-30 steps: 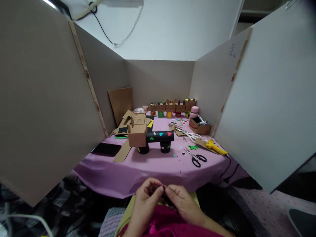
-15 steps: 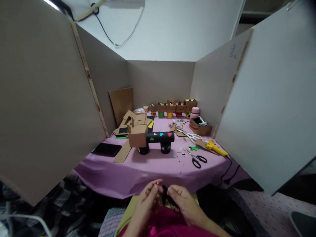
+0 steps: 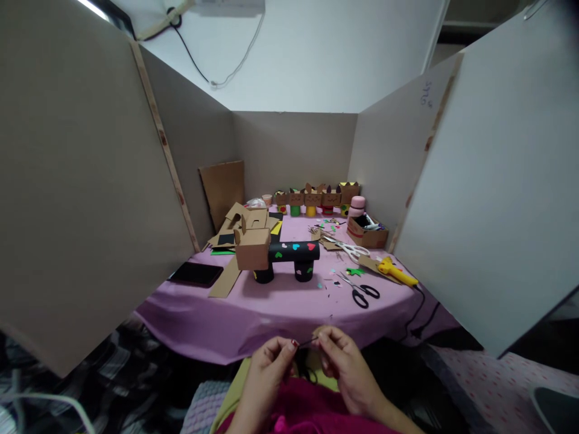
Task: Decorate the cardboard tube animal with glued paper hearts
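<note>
My left hand [image 3: 270,366] and my right hand [image 3: 340,360] are both closed in a pinch above my lap, at the table's front edge. A thin black cord [image 3: 309,342] stretches between their fingertips, and dark loops of it hang below. Ahead on the table stands a cardboard animal figure, with a box head [image 3: 252,249] on the left and a black tube body [image 3: 294,251] dotted with coloured hearts. Short black tube legs hold it up. Neither hand touches it.
Black-handled scissors [image 3: 360,293], a yellow glue gun [image 3: 398,271] and white-handled scissors [image 3: 350,248] lie at right, near a cardboard box [image 3: 367,235]. A dark phone [image 3: 196,273] and cardboard pieces [image 3: 226,278] are at left. Several small box-headed figures [image 3: 313,198] line the back, between tall panels.
My hands have risen a little and drawn apart at the fingertips. The bunched black cord now shows as a taut strand between them. The table things have not moved.
</note>
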`<state>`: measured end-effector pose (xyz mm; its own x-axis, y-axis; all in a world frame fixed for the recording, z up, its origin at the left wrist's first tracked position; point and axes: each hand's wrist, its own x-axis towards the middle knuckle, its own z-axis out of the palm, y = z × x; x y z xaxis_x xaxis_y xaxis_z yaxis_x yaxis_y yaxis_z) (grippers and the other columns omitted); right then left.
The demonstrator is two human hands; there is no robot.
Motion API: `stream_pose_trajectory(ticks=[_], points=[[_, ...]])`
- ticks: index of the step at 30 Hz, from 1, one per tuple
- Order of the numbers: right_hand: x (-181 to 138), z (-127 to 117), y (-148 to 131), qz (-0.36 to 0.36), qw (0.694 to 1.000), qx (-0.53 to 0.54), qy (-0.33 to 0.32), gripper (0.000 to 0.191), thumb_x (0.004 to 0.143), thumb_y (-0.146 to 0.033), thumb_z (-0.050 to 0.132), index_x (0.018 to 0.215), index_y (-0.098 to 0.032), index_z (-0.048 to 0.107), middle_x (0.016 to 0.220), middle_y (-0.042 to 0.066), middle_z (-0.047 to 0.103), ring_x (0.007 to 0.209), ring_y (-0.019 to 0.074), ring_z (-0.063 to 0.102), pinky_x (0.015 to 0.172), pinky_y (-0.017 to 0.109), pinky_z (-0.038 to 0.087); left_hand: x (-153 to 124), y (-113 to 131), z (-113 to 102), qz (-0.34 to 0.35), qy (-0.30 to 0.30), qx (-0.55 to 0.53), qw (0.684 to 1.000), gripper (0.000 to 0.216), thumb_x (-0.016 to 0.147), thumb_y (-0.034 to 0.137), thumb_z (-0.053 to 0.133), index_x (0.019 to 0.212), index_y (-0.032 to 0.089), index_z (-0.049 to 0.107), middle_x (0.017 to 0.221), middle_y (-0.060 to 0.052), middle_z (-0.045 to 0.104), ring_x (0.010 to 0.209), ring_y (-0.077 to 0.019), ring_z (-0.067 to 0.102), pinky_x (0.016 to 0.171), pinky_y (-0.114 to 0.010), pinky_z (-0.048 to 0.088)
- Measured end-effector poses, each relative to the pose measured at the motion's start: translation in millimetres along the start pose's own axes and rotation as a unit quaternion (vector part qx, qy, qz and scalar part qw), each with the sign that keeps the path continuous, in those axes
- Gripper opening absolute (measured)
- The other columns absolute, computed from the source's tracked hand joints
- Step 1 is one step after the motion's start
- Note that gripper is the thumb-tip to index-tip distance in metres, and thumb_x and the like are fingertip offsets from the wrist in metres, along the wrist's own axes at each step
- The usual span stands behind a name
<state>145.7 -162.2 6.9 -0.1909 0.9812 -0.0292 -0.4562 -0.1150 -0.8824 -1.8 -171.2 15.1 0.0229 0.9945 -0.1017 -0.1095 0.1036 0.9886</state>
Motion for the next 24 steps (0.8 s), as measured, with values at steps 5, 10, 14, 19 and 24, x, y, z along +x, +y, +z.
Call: stream_pose_trajectory(ticks=[5, 10, 14, 19, 24], points=[[0.0, 6.7, -5.5, 0.05, 0.981, 0.167, -0.089, 0.035, 0.07, -0.04, 0.072, 0.064, -0.021, 0.043, 0.054, -0.008, 0.054, 0.032, 0.0026, 0.029, 0.034, 0.016, 0.022, -5.4, 9.9, 10.4, 0.033, -0.024, 0.013, 0.999, 0.05, 0.056, 0.064, 0.067, 0.055, 0.018, 0.046, 0.046, 0.008, 0.039, 0.044, -0.0074, 0.031, 0.046, -0.02, 0.028], [-1.3, 10.0, -4.4, 0.051, 0.983, 0.139, -0.106, 0.038, 0.072, -0.04, 0.071, 0.061, -0.019, 0.041, 0.045, -0.011, 0.042, 0.032, 0.0006, 0.016, 0.033, 0.015, 0.01, -10.8, 14.6, 12.9, 0.079, 0.008, 0.077, 0.994, 0.052, 0.059, 0.068, 0.061, 0.053, 0.019, 0.046, 0.05, 0.005, 0.041, 0.049, -0.0102, 0.036, 0.049, -0.022, 0.033], [1.2, -0.8, -7.9, 0.028, 0.996, 0.078, -0.042, 0.038, 0.072, -0.044, 0.068, 0.059, -0.02, 0.041, 0.042, -0.012, 0.038, 0.033, 0.0025, 0.015, 0.033, 0.017, 0.011, -7.0, 9.8, 6.1, 0.125, -0.01, 0.13, 0.984, 0.046, 0.068, 0.062, 0.058, 0.056, 0.018, 0.051, 0.054, 0.003, 0.046, 0.052, -0.0121, 0.041, 0.051, -0.022, 0.035], [3.7, -20.9, -22.8, -0.094, 0.988, -0.052, 0.109, 0.02, 0.08, -0.041, 0.061, 0.086, -0.022, 0.062, 0.084, -0.001, 0.063, 0.063, 0.0103, 0.051, 0.054, 0.019, 0.038, 0.2, 13.8, 4.1, 0.119, -0.021, 0.151, 0.981, 0.039, 0.071, 0.055, 0.06, 0.062, 0.017, 0.057, 0.055, 0.003, 0.048, 0.052, -0.0122, 0.042, 0.051, -0.021, 0.035], [-4.9, -5.7, -33.1, -0.189, 0.924, -0.324, -0.071, 0.039, 0.082, -0.047, 0.056, 0.112, -0.023, 0.061, 0.116, 0.008, 0.059, 0.109, 0.0249, 0.049, 0.092, 0.035, 0.034, 0.2, 22.1, 12.6, 0.117, -0.013, 0.126, 0.985, 0.038, 0.067, 0.054, 0.063, 0.062, 0.017, 0.058, 0.057, 0.001, 0.054, 0.055, -0.0137, 0.047, 0.053, -0.022, 0.039]])
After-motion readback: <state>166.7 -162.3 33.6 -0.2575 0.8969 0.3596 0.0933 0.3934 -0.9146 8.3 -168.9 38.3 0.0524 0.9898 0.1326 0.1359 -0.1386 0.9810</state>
